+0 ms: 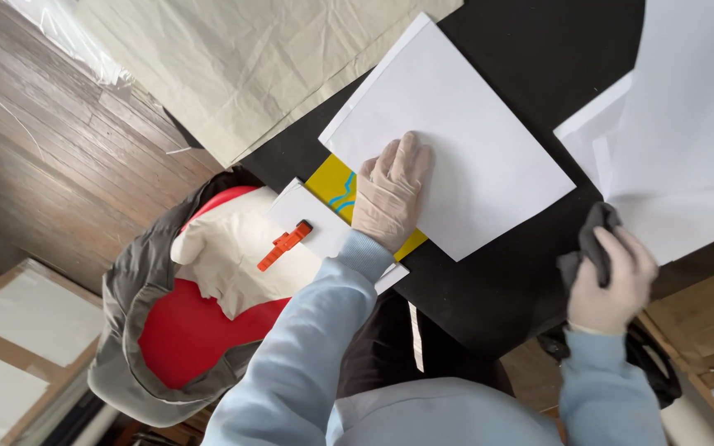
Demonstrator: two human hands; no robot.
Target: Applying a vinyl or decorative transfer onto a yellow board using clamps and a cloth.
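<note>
My left hand [392, 192], in a pale glove, lies flat with fingers together on a white sheet of paper [473, 157] on the black table [489, 289]. Under the sheet's near corner shows a yellow card with blue lines [334, 188]. A smaller white card [307, 216] with an orange clip-like tool [284, 245] on it lies beside my wrist. My right hand [613, 285], also gloved, grips a dark grey cloth [590, 239] at the table's right edge, just below a stack of large white sheets [687, 124].
A red chair [183, 330] with a grey jacket and a crumpled white cloth [225, 248] stands left of the table. Creased beige paper [241, 66] hangs over the table's far left. Wooden floor and cardboard frames [10, 347] lie at left, wooden shelving [704, 330] at right.
</note>
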